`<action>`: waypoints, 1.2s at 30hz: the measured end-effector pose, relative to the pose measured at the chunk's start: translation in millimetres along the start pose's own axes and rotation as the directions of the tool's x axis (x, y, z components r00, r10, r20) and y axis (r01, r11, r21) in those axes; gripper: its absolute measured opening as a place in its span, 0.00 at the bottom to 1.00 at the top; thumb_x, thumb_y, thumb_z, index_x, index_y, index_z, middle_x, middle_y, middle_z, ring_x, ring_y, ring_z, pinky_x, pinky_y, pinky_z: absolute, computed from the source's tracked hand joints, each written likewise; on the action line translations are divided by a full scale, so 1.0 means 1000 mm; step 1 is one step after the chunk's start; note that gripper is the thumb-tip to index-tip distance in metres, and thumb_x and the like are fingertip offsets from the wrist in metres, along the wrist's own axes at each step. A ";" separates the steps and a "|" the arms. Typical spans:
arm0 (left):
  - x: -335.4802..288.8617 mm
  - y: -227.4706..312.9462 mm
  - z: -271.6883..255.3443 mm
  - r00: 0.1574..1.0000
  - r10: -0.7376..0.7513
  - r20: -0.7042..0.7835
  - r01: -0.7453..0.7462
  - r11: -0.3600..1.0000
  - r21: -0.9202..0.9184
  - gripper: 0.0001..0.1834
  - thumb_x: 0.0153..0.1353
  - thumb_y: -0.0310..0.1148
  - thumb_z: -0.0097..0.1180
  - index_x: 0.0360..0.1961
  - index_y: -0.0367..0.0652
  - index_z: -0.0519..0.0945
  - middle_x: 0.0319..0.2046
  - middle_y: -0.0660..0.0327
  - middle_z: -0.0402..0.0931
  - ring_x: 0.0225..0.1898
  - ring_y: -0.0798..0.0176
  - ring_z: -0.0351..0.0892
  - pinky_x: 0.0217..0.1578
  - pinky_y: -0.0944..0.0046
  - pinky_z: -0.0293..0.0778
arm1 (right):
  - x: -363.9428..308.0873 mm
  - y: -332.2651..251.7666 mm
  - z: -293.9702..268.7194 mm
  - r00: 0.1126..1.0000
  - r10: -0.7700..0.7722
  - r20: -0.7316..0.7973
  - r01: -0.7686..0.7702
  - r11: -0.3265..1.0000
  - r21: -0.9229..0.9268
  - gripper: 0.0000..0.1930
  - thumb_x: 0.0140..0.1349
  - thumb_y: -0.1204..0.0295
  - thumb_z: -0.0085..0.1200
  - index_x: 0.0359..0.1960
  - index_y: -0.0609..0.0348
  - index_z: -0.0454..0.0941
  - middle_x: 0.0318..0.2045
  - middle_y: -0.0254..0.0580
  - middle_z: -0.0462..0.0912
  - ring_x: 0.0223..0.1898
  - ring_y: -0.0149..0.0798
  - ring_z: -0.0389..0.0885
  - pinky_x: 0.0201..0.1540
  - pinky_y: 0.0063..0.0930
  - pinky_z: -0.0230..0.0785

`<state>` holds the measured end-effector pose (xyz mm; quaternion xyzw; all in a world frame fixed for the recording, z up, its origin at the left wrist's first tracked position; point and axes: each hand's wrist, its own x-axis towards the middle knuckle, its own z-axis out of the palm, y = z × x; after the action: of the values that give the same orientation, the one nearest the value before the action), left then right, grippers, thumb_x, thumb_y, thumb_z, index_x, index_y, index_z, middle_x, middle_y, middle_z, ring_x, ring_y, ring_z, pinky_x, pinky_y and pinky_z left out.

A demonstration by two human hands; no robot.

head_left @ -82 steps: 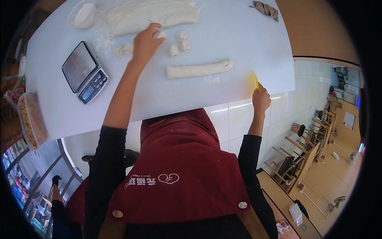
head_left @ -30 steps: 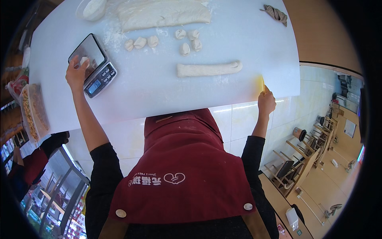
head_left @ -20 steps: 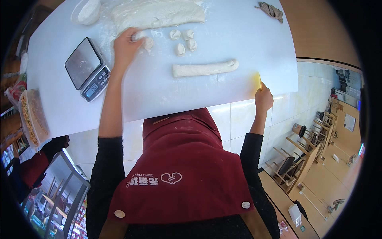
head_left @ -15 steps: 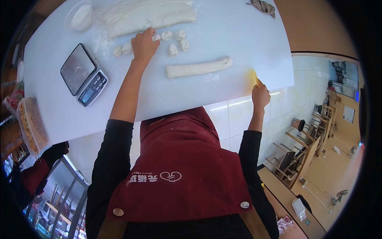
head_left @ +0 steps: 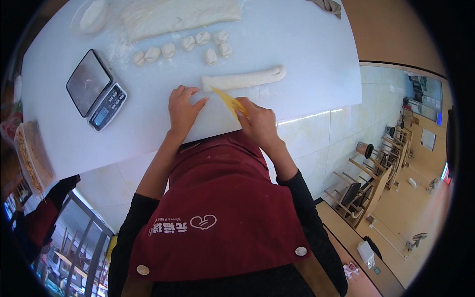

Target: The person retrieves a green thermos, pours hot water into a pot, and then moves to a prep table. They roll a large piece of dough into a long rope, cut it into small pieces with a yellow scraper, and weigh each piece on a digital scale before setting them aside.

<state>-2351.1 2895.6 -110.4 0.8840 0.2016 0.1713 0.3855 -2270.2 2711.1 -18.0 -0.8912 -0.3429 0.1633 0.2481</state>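
Observation:
A long roll of white dough (head_left: 247,79) lies across the table in front of me. My right hand (head_left: 258,121) grips a yellow dough scraper (head_left: 228,103), its tip by the roll's left end. Whether the blade touches the dough I cannot tell. Beside that same end my left hand (head_left: 185,110) is empty, thumb and fingers apart. Beyond the roll several small dough pieces (head_left: 168,50) sit in a loose row, with two more pieces nearer the roll. A large flat slab of dough (head_left: 180,20) rests at the far side.
A digital scale (head_left: 99,91) stands on the left of the white table (head_left: 316,59). A white bowl (head_left: 94,17) is at the far left, a tub of crumbly food (head_left: 32,156) at the left edge. A crumpled cloth (head_left: 326,6) lies far right. Wooden chairs (head_left: 371,173) are beyond the floor.
My left hand has left the small dough pieces and come back toward me, to the roll's left end. The right hand has brought the scraper leftward from the table's right side.

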 end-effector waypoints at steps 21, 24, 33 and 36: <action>-0.007 -0.009 0.013 0.989 0.099 -0.109 -0.098 0.995 0.014 0.06 0.46 0.27 0.65 0.28 0.44 0.82 0.24 0.65 0.71 0.30 0.58 0.69 0.34 0.60 0.63 | 0.043 -0.023 0.024 0.976 -0.021 0.216 0.096 0.934 -0.345 0.09 0.54 0.76 0.47 0.37 0.51 0.72 0.21 0.43 0.79 0.22 0.49 0.80 0.23 0.42 0.71; -0.002 -0.005 -0.001 0.989 0.059 -0.135 -0.066 0.997 -0.048 0.05 0.46 0.28 0.65 0.27 0.45 0.83 0.25 0.64 0.73 0.30 0.58 0.71 0.32 0.60 0.66 | 0.060 -0.020 0.022 0.977 -0.093 0.194 0.150 0.940 -0.306 0.09 0.54 0.74 0.49 0.38 0.52 0.73 0.21 0.45 0.79 0.23 0.50 0.80 0.25 0.43 0.71; 0.114 -0.013 -0.030 0.956 0.205 -0.209 -0.140 0.946 0.291 0.04 0.54 0.35 0.60 0.27 0.50 0.84 0.27 0.68 0.76 0.32 0.60 0.73 0.30 0.60 0.68 | 0.038 0.012 -0.012 0.964 0.254 0.072 -0.238 0.718 0.654 0.13 0.59 0.73 0.53 0.43 0.68 0.75 0.30 0.44 0.84 0.25 0.33 0.83 0.28 0.22 0.73; 0.128 -0.020 -0.022 0.975 0.218 -0.052 -0.174 0.882 0.437 0.04 0.55 0.35 0.58 0.27 0.51 0.84 0.28 0.69 0.76 0.34 0.61 0.73 0.31 0.58 0.64 | 0.032 0.012 -0.016 0.956 0.280 0.086 -0.272 0.742 0.613 0.13 0.59 0.74 0.53 0.44 0.68 0.75 0.30 0.45 0.84 0.25 0.33 0.84 0.29 0.22 0.73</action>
<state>-2255.1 2984.2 -92.8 0.9532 0.1630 0.2047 0.1512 -2233.8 2720.0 -14.9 -0.8021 -0.1334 0.2961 0.5012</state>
